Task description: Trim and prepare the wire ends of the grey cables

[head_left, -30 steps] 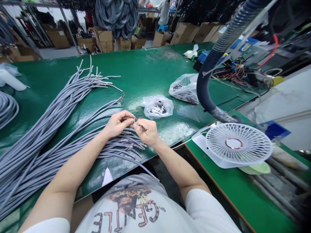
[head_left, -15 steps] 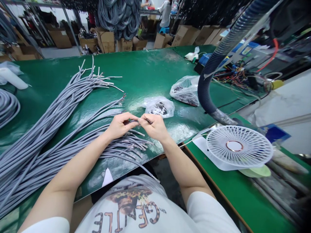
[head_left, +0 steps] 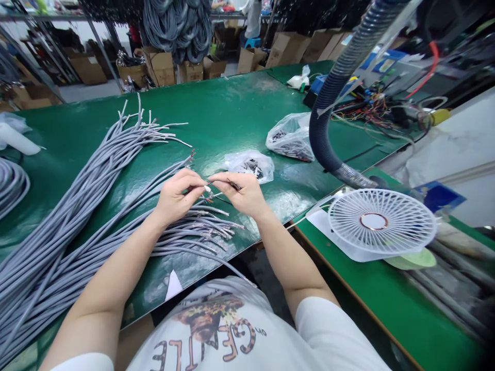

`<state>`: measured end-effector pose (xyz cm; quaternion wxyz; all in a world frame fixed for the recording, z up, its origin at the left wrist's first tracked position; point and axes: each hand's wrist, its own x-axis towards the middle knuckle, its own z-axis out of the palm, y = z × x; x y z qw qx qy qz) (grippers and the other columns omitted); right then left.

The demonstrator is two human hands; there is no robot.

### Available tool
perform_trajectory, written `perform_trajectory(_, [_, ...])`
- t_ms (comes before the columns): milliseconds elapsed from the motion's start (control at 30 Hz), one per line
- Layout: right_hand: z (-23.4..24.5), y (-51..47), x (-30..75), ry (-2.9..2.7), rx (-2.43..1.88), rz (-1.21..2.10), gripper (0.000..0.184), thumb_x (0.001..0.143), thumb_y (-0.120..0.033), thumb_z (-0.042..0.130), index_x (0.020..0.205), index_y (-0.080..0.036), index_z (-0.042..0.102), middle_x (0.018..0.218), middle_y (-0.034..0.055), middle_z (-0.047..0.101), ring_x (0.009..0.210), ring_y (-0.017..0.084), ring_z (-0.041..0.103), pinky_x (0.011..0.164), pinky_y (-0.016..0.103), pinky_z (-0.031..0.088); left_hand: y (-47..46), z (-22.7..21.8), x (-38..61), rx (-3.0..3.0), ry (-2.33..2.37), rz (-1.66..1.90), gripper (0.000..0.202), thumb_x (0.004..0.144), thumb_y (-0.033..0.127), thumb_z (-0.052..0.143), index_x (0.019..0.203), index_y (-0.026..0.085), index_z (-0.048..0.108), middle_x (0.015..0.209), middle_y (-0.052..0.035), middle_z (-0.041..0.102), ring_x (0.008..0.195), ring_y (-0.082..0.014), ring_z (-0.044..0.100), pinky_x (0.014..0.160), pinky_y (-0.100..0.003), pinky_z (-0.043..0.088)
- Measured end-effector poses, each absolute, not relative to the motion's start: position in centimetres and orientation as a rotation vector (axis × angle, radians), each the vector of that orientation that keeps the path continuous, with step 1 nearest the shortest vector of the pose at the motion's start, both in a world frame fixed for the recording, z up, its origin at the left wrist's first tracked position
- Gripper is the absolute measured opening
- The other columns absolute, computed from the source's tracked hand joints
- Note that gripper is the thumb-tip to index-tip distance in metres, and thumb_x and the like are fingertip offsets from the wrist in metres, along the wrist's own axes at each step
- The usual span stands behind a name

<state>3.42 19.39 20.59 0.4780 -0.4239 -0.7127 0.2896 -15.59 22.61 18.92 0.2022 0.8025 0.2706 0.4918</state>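
Observation:
My left hand (head_left: pixel 179 197) is closed in a pinch on what looks like a grey cable's end, with a small white piece (head_left: pixel 208 189) and thin coloured strands at its fingertips. Opposite it, my right hand (head_left: pixel 244 195) pinches with thumb and forefinger, and dark slim pieces (head_left: pixel 234 184) stick out from its curled fingers. Their exact kind is too small to tell. The fingertips of both hands almost meet. Below them lie many grey cables (head_left: pixel 162 239) with stripped ends. Just behind my right hand rests a clear plastic bag (head_left: pixel 266 170) of small black and white pieces.
Another bundle of grey cables (head_left: pixel 98 159) lies to the left, beside a coiled cable (head_left: pixel 13 183). A second plastic bag (head_left: pixel 292 141) is further back. A ribbed hose (head_left: pixel 324 123) hangs at the right, above a white fan (head_left: pixel 381 222). Cardboard boxes (head_left: pixel 160 67) stand beyond the green table (head_left: pixel 232 111).
My hands have drawn slightly apart at the fingertips, and the white piece and strands now show between them. The camera view has shifted a little.

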Motion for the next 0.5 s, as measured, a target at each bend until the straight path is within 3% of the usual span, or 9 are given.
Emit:
perform_trajectory(100, [20.0, 20.6, 2.8, -1.569, -0.990, 0.988, 0.028, 0.079, -0.044, 0.063, 0.080, -0.016, 0.067, 0.064, -0.0003, 0.060, 0.059, 0.011, 0.053, 0.056, 0.023, 0.042, 22.6, 19.3, -16.0, 2.297, 0.674, 1.340, 0.010, 0.083, 0.024, 0.061, 0.082, 0.019, 0.070, 0.093, -0.0057, 0.068, 0.082, -0.0132, 0.063, 0.075, -0.026, 0.050])
perform_trajectory(167, [19.5, 21.4, 2.2, -1.459, -0.934, 1.296, 0.037, 0.073, -0.052, 0.067, 0.078, -0.016, 0.061, 0.047, -0.0075, 0.040, 0.042, 0.006, 0.034, 0.042, 0.021, 0.029, 22.5, 19.5, -16.3, 2.293, 0.561, 1.248, 0.010, 0.083, 0.023, 0.062, 0.081, 0.019, 0.070, 0.097, -0.0068, 0.070, 0.086, -0.0146, 0.065, 0.081, -0.027, 0.052])
perform_trajectory(267, [18.9, 21.9, 1.7, -1.392, -0.886, 1.556, 0.045, 0.069, -0.061, 0.067, 0.077, -0.018, 0.054, 0.043, -0.0132, 0.022, 0.037, 0.004, 0.016, 0.038, 0.021, 0.015, 22.5, 19.4, -16.3, 2.118, 0.496, 1.135, 0.011, 0.083, 0.025, 0.064, 0.080, 0.017, 0.069, 0.090, -0.0081, 0.073, 0.081, -0.0158, 0.068, 0.076, -0.027, 0.055])
perform_trajectory(400, [19.2, 20.8, 2.2, -1.552, -1.031, 1.162, 0.043, 0.081, -0.061, 0.056, 0.084, -0.018, 0.054, 0.051, -0.0090, 0.034, 0.045, 0.007, 0.028, 0.044, 0.021, 0.024, 22.6, 19.0, -15.9, 1.695, 0.566, 1.172, 0.017, 0.079, 0.031, 0.069, 0.076, 0.014, 0.065, 0.085, -0.0075, 0.073, 0.057, -0.0122, 0.066, 0.054, -0.023, 0.055])
perform_trajectory(500, [19.6, 19.1, 3.1, -1.719, -1.155, 0.844, 0.038, 0.091, -0.053, 0.044, 0.091, -0.018, 0.058, 0.061, -0.0043, 0.049, 0.056, 0.010, 0.043, 0.056, 0.022, 0.034, 22.7, 19.1, -15.7, 1.542, 0.627, 1.141, 0.022, 0.076, 0.033, 0.072, 0.076, 0.013, 0.063, 0.083, -0.0071, 0.073, 0.055, -0.0127, 0.067, 0.055, -0.024, 0.056])
